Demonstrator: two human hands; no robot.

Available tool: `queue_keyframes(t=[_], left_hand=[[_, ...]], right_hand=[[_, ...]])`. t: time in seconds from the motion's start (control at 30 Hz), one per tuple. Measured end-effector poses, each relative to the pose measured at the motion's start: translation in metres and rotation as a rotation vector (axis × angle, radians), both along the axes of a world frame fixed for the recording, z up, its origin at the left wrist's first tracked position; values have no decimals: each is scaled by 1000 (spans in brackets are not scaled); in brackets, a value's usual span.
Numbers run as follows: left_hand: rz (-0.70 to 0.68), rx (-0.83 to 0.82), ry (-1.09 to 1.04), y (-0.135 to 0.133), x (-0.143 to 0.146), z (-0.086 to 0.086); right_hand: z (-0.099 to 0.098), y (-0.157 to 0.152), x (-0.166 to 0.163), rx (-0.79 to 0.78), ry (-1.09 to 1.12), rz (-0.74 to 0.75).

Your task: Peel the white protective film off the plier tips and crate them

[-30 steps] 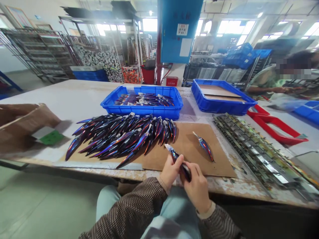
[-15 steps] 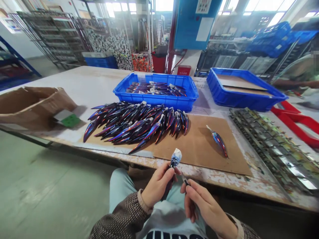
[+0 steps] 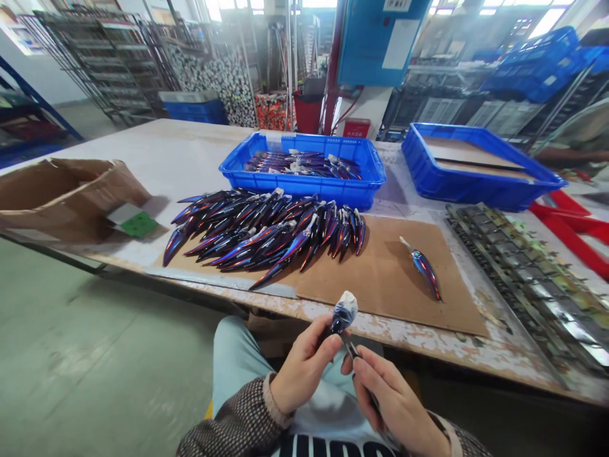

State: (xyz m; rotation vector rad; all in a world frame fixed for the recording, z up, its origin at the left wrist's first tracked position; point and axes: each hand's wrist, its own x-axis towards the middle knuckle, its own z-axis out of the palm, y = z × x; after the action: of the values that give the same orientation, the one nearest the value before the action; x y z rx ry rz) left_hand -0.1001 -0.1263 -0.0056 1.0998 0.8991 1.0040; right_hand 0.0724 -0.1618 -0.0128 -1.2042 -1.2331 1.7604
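My left hand point(image 3: 304, 365) is closed around a dark, shiny fishing lure point(image 3: 337, 325), its whitish, wrapped-looking end point(image 3: 347, 306) pointing up above the fingers. My right hand point(image 3: 387, 387) pinches a slim metal-tipped tool point(image 3: 351, 348), apparently a craft knife. The tool's tip meets the lure just below the whitish end; most of its handle is hidden by the fingers. On the cardboard sheet point(image 3: 375, 273) ahead lies a heap of similar purple-black lures point(image 3: 257, 231). One single lure point(image 3: 425, 271) rests apart on the right of that sheet.
Behind the heap stands a blue crate point(image 3: 304, 184) holding more lures. A second blue crate point(image 3: 480, 190) with boards is at right, beside metal racks point(image 3: 528, 279) and red trays point(image 3: 575, 235). An open cardboard box point(image 3: 71, 203) sits left. A co-worker's arm point(image 3: 571, 152) shows far right.
My right hand has brought the tool's tip up against the lure, where a small gap showed before. The view has shifted slightly; my left hand keeps its hold.
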Motion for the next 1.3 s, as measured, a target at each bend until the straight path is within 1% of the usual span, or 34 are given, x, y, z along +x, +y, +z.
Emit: queue_keyframes(t=[0.17,0.3,0.43,0.6,0.67,0.77,0.9,0.97,1.0,1.07,1.17,1.23,1.3], left_hand=[[-4,69,18,-4,0,2],[44,137,27,-13,0,-4],[59,198,55,-27,-2,-10],[46,207,70,-39,-4,-9],[24,196,71,-42,-5,-7],[1,220,99,-47,-9,-11],[-24,297,229,-58,-20,-27],[-35,338,293,-60,-27,-29],[-42,364,323,-59,-30,-27],[-80,423,380,-53,-36,-16],[-183,509,458,-38,-47,10],[-260,554,511,-28,-53,27],[-338,582,564,-21,-59,38]], right_hand=[[-2,-2,1,-51,41,-2],[-1,-8,-1,-116,96,-31],[3,-19,-7,-130,91,-70],[16,-30,-13,-182,15,-214],[19,-32,-13,-167,0,-240],[16,-33,-9,-122,-9,-233],[11,-30,2,-143,24,-260],[16,-24,10,-99,-5,-177],[20,-20,15,-58,-33,-105],[32,-11,25,27,-106,52],[48,2,37,130,-254,218],[54,7,43,237,-353,286],[56,9,48,342,-410,309]])
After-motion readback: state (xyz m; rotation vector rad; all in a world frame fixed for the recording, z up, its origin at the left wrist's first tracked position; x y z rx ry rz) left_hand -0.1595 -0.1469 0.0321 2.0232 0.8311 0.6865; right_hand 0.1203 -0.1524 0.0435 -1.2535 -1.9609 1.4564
